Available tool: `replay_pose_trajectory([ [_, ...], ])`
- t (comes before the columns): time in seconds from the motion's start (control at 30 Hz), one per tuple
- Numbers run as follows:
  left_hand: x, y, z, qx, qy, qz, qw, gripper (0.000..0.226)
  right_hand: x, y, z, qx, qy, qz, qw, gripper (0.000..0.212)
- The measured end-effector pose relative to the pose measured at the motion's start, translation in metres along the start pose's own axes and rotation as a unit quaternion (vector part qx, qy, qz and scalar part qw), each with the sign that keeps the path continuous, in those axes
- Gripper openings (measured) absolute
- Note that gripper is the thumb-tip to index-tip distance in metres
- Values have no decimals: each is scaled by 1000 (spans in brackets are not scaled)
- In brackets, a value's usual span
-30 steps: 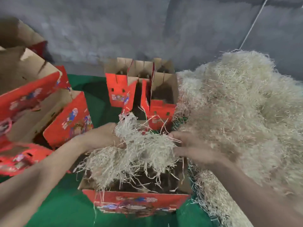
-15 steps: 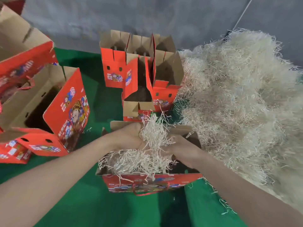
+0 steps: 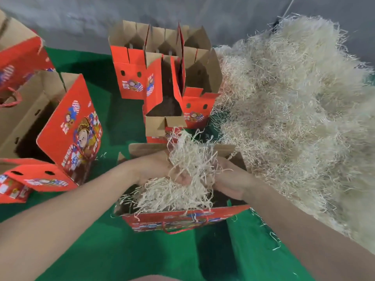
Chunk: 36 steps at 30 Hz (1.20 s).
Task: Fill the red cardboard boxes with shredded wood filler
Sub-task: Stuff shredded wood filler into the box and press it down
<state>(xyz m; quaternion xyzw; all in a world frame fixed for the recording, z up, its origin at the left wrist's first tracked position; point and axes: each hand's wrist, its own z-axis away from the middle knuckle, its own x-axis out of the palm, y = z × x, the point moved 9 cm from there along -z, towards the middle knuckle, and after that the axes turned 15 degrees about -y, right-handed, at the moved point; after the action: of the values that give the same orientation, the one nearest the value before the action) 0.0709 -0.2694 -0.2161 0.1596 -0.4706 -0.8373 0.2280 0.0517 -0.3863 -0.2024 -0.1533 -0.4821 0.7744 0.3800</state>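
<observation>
Currently | my left hand (image 3: 154, 169) and right hand (image 3: 229, 179) clasp filler clump (image 3: 188, 159) over red box (image 3: 182, 219) | filler likely light, springy, shedding | cup it from underneath.

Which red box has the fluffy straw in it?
The nearest red box, at the front: it holds shredded wood filler. The other boxes look empty inside.

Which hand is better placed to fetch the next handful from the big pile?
Probably right. The large pale heap of shredded wood lies just beside the right hand; the left hand, gripping a tuft, would have to cross the open red cardboard box.
</observation>
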Motion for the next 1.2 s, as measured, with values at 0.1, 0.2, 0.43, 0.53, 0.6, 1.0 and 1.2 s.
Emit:
replay_pose_trajectory([
  [0.1,11,-5,4,2,-52,-41,998,52,4,13,-5,54,-27,140,988,28],
  [0.2,1,-12,14,-1,-34,-74,997,40,-18,21,2,130,9,318,939,20],
  [0.43,-7,-3,-12,-4,15,-14,1000,51,-13,10,-5,74,-36,124,989,50],
  [0.53,-5,2,-21,-4,36,2,999,55,-14,15,-16,92,-5,139,986,47],
  [0.6,-12,-4,-15,-23,51,1,998,74,-26,14,-5,110,31,177,977,39],
  [1.0,-19,-29,9,-74,33,174,982,85,-37,26,-4,133,101,31,985,25],
  [1.2,-20,-45,22,-42,59,292,954,15,-52,31,12,134,164,-64,975,10],
])
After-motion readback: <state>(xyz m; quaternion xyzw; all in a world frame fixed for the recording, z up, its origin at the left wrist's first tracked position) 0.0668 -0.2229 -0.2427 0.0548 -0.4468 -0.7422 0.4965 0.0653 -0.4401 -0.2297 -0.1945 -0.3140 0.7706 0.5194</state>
